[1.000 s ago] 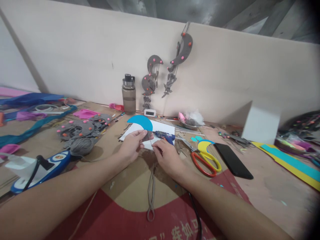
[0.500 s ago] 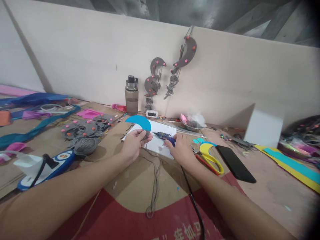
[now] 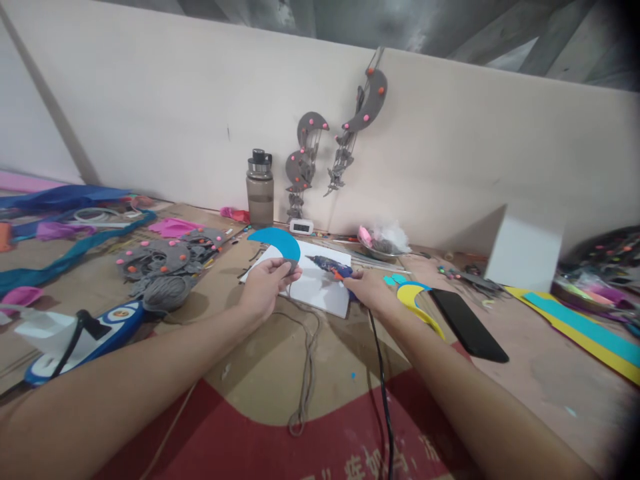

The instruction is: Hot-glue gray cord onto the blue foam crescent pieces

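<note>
Between the thumb and fingers of my left hand [image 3: 267, 283] is a blue crescent cutout [image 3: 281, 241], its lower tip covered by the fingers. Grey yarn [image 3: 309, 347] trails from below that hand down over the cardboard. My right hand [image 3: 367, 288] is wrapped round the handle of a dark blue glue gun [image 3: 327, 265], whose nozzle points left toward the crescent. A black cord [image 3: 383, 380] runs from the gun toward me. Under both hands lies a white sheet [image 3: 320, 293].
Yellow-handled scissors [image 3: 434, 323] lie partly behind my right forearm, beside a black phone [image 3: 470, 325]. A bottle [image 3: 260, 193] and a small digital clock [image 3: 301, 227] stand by the wall. At left are a yarn ball [image 3: 167, 291] and a blue power strip [image 3: 113, 323].
My right hand has lifted the glue gun slightly and shifted its grip back onto the handle. My left hand keeps the crescent in nearly the same place. The view has moved a little.
</note>
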